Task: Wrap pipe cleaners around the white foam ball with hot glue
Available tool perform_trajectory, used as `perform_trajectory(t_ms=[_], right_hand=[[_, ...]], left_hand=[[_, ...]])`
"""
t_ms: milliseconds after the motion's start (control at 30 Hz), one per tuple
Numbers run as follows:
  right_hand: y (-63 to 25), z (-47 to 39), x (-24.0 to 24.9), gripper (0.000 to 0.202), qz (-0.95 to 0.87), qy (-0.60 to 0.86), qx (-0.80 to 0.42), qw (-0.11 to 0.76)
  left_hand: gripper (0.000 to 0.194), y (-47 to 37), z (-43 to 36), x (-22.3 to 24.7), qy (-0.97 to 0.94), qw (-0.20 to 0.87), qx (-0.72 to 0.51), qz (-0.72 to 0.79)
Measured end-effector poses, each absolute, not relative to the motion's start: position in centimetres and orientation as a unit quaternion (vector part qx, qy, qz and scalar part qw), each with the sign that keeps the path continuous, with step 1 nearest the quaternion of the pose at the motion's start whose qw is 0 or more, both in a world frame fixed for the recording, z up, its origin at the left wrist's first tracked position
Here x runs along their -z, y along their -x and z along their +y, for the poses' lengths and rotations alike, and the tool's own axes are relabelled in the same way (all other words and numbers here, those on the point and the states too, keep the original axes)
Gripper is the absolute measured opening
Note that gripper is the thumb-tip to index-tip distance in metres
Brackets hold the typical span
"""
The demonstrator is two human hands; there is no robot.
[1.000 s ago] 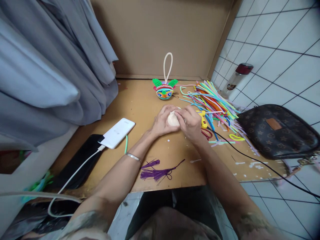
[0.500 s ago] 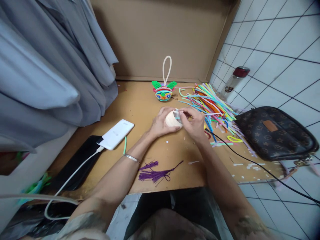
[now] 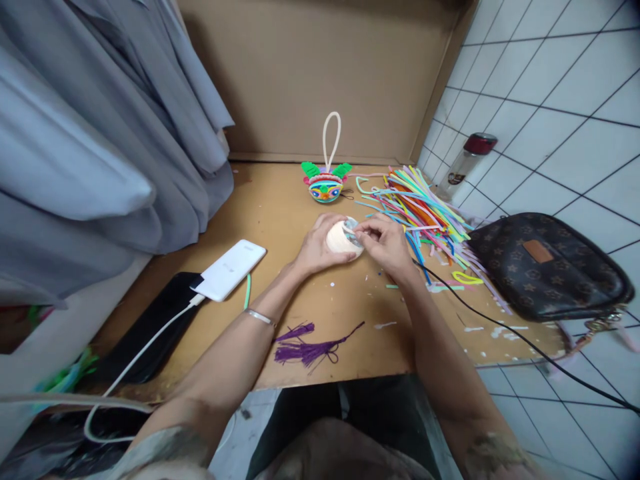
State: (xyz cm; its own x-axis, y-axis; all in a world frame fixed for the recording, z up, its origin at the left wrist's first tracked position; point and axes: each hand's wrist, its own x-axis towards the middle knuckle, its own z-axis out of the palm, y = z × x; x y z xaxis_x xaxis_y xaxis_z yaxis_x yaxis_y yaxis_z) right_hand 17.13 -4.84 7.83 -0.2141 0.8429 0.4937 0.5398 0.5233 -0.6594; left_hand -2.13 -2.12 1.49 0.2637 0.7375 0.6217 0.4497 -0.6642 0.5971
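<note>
My left hand (image 3: 316, 248) is wrapped round the left side of a cream ball (image 3: 340, 241), holding it just above the table. Pale strips cover most of the ball, and a clear bluish patch shows on its right side. At that patch my right hand (image 3: 384, 243) is closed in a pinch on a thin cream pipe cleaner (image 3: 349, 230) that lies along the ball's upper edge. Its far end is hidden by the fingers. Behind the hands stands a colourful animal-head ornament (image 3: 326, 190) with green ears and a tall cream loop.
A heap of coloured pipe cleaners (image 3: 425, 207) lies right, beside a dark patterned bag (image 3: 550, 267) and a red-lidded bottle (image 3: 467, 163). Purple tassels (image 3: 310, 350) rest near the front edge. At left are a white power bank (image 3: 230, 270) with cable, a black phone-like slab (image 3: 150, 333) and grey cloth (image 3: 125, 133).
My right hand has shifted slightly left and down across the ball. More of the bluish patch and the cream pipe cleaner now show. The left hand keeps its hold.
</note>
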Motion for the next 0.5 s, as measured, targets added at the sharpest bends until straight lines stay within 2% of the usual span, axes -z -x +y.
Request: perform_trajectory(t_ms=[500], right_hand=[[-17.3,-4.5,-6.6,0.024,-0.818,0.435,-0.029,0.375]], left_hand=[[0.073,2.0,-2.3,-1.7,-0.778,0.165,-0.476,0.377]])
